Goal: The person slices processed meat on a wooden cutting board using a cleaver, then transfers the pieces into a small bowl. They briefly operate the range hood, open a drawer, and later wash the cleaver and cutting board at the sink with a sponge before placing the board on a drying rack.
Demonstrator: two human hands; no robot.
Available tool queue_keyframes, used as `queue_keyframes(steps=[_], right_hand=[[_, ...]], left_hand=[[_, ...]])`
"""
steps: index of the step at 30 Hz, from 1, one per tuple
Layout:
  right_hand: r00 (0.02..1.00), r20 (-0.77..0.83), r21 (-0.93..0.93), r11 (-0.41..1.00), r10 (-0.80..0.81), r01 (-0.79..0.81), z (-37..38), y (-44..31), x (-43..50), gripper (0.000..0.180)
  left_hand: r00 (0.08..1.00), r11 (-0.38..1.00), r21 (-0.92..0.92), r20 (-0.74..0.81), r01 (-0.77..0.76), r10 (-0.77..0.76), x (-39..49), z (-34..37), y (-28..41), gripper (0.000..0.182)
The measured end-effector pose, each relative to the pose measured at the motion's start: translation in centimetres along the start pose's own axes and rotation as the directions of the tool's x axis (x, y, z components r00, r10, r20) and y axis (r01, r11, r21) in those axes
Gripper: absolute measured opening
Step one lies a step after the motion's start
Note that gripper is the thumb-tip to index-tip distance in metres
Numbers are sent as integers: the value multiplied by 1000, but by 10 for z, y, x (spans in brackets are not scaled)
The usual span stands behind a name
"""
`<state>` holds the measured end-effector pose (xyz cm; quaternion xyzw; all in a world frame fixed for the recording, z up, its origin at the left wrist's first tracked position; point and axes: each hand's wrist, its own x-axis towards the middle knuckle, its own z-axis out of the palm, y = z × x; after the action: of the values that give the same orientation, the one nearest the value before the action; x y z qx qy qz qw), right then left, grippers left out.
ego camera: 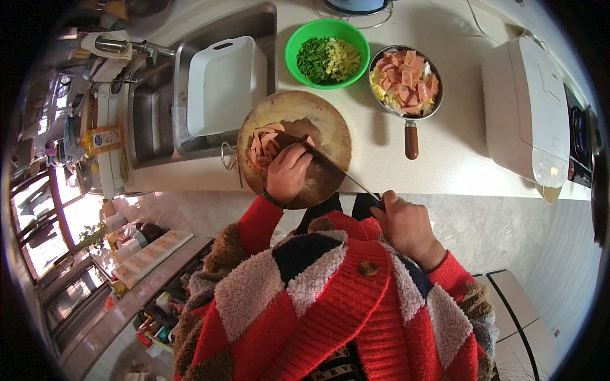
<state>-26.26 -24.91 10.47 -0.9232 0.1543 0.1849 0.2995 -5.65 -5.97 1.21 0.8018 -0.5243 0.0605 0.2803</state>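
Note:
A round wooden cutting board (pixel 333 128) lies at the counter's front edge, overlapping the sink's rim. Cut strips of pink sausage or ham (pixel 263 145) are heaped on its left half. My right hand (pixel 407 226) grips the handle of a kitchen knife (pixel 343 172), whose blade reaches up and left across the board. Bent fingers of my left hand (pixel 288 174) press beside the blade, near a small pink piece (pixel 310 141); what lies beneath them is hidden. Behind the board stand a green bowl (pixel 291 66) of chopped greens and minced pale bits, and a small pan (pixel 441 95) heaped with pink meat slices over cabbage.
A white plastic basin (pixel 224 85) sits in the steel sink (pixel 272 57) at the left. The pan's wooden handle (pixel 411 140) points towards me. On the right stands a white kitchen appliance (pixel 522 109). A metal wire loop (pixel 228 156) sticks out left of the board.

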Motion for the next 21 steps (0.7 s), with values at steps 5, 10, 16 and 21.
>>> queue_keyframes(steps=[5,10,16,21], right_hand=[[989,-149,174,984,-5,31,8,10,-8,32],[980,-184,196,975,-72,108,5,16,-13,32],[975,-209,281,950,-79,137,5,18,-14,31],[981,-179,376,915,-79,143,3,18,-16,33]], left_hand=[[995,998,23,82,60,-62,2,-1,-1,22],[989,997,50,130,66,-72,3,-10,-8,23],[990,972,219,85,90,-111,11,-51,-23,22],[841,512,-738,138,440,-523,32,-53,-4,28]])
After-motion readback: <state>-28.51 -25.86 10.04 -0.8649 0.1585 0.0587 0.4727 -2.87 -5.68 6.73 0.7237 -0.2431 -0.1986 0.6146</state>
